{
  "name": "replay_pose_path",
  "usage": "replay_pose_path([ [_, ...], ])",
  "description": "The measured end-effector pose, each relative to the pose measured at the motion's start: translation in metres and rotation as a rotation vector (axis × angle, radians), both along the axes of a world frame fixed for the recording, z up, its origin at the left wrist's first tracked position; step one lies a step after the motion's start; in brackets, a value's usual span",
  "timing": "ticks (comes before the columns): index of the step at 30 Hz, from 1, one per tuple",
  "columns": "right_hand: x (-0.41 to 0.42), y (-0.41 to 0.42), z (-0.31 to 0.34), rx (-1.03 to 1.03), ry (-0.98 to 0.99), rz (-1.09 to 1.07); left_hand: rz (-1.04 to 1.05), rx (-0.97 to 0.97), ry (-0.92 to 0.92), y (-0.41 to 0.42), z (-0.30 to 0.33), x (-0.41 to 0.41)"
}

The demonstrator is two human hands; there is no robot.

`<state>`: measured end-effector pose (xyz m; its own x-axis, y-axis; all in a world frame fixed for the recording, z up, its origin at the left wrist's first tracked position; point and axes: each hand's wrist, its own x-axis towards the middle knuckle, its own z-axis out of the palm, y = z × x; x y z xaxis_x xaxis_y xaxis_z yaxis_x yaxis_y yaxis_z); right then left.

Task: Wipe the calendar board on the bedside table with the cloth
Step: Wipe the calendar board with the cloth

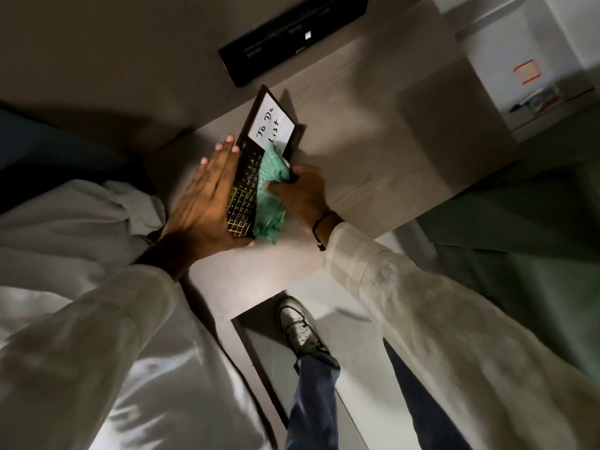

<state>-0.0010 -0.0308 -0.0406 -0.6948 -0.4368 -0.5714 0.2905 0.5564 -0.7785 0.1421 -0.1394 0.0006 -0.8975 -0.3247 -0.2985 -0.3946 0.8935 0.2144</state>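
From your head camera, the calendar board (250, 170) lies on the pale bedside table (373, 164), its long axis running from near-left to far-right, with the white "To Do List" panel at the far end and the grid of dates at the near end. Your left hand (207, 199) lies flat along the board's left long edge, fingers straight and together pointing away from you, pressing against the frame rather than gripping it. Your right hand (302, 193) sits at the board's right edge with its fingers curled around the green cloth (271, 193), which is bunched over the right part of the date grid and trails off the near end of the board onto the table. A dark bracelet (324, 222) circles your right wrist just beyond the pale sleeve. A black bar-shaped device (292, 37) rests at the table's far side, well apart from the board.
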Motion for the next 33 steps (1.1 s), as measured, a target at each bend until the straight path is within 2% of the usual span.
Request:
replay_pose_path([
  [4, -0.002, -0.008, 0.003, -0.025, 0.024, -0.072, 0.017, 0.010, 0.017, 0.001, -0.003, -0.001],
  [9, 0.002, -0.005, 0.002, -0.026, 0.032, -0.016, 0.006, -0.002, 0.064, 0.002, -0.006, 0.000],
  [12, -0.004, -0.012, 0.003, 0.006, 0.031, -0.112, -0.001, -0.013, 0.076, 0.002, -0.006, -0.002],
  [16, 0.002, -0.022, 0.010, -0.075, 0.003, -0.085, 0.008, -0.014, 0.095, 0.001, -0.010, -0.001],
  [20, -0.001, -0.003, -0.003, 0.032, -0.034, -0.037, -0.024, -0.058, 0.141, 0.004, -0.009, 0.000],
  [24, -0.004, -0.023, 0.004, -0.019, 0.063, -0.112, -0.021, -0.036, 0.122, 0.002, -0.011, -0.004],
  [26, -0.002, -0.020, 0.006, -0.066, 0.018, -0.083, -0.023, -0.029, 0.113, 0.000, -0.011, -0.003],
  [29, -0.007, -0.008, -0.004, 0.012, -0.068, -0.054, -0.041, -0.024, 0.123, 0.000, -0.011, -0.002],
  [33, -0.015, -0.026, 0.002, -0.004, -0.023, -0.132, -0.028, -0.023, 0.119, -0.001, -0.013, -0.006],
])
